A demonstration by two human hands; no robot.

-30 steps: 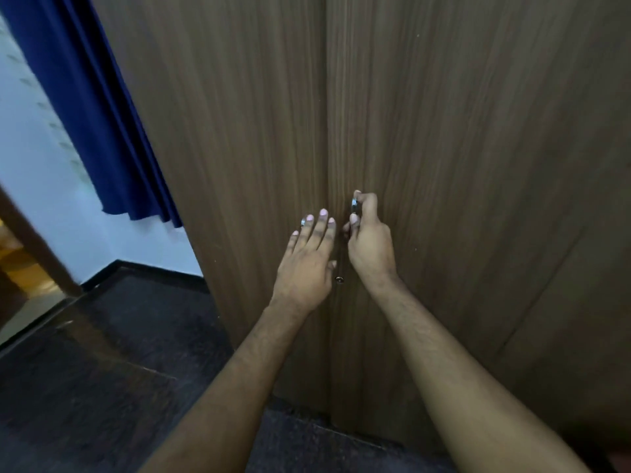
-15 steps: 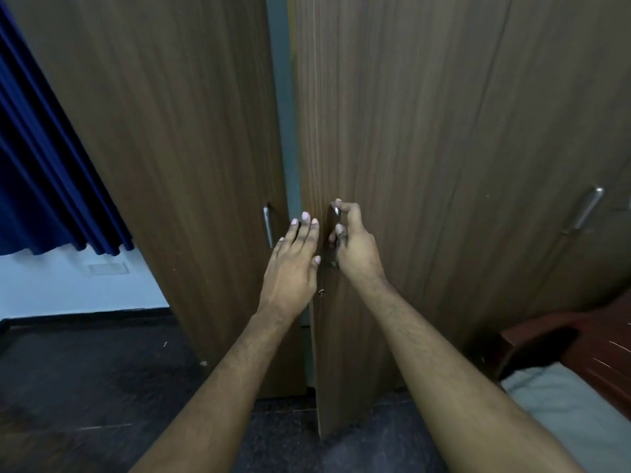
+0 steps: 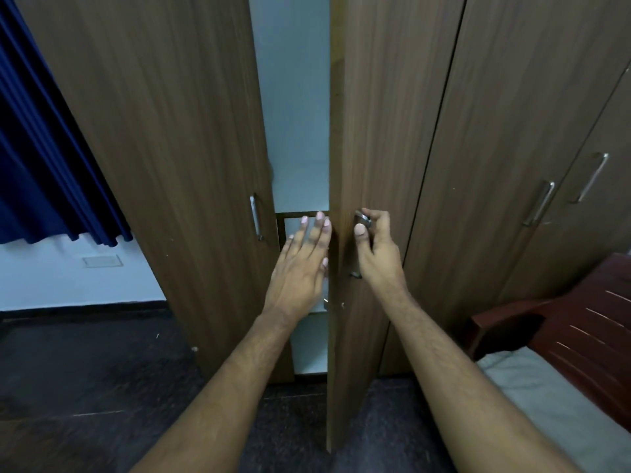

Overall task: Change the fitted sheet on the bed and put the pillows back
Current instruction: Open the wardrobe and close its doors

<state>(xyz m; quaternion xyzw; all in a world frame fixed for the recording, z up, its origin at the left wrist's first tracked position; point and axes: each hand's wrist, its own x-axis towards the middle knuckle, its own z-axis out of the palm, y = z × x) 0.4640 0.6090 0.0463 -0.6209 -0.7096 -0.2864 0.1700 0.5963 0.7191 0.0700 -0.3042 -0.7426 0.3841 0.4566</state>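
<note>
- Our right hand (image 3: 377, 249) has its grip curled round the metal bar handle (image 3: 359, 247) of the brown wooden wardrobe door (image 3: 372, 131). Stiff, light swing.
- Left hand (image 3: 300, 264) spread at the gap.
- Bare pale mattress (image 3: 560, 404) lower right; no sheet visible.

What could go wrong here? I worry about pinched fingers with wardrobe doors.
The left hand reaches flat into the gap, its fingers close to the edge of the opening door; if that door swung back, they might get caught. The right hand grips the handle only near its top, so it could slip. The door swings out toward the bed and may bump it.
</note>
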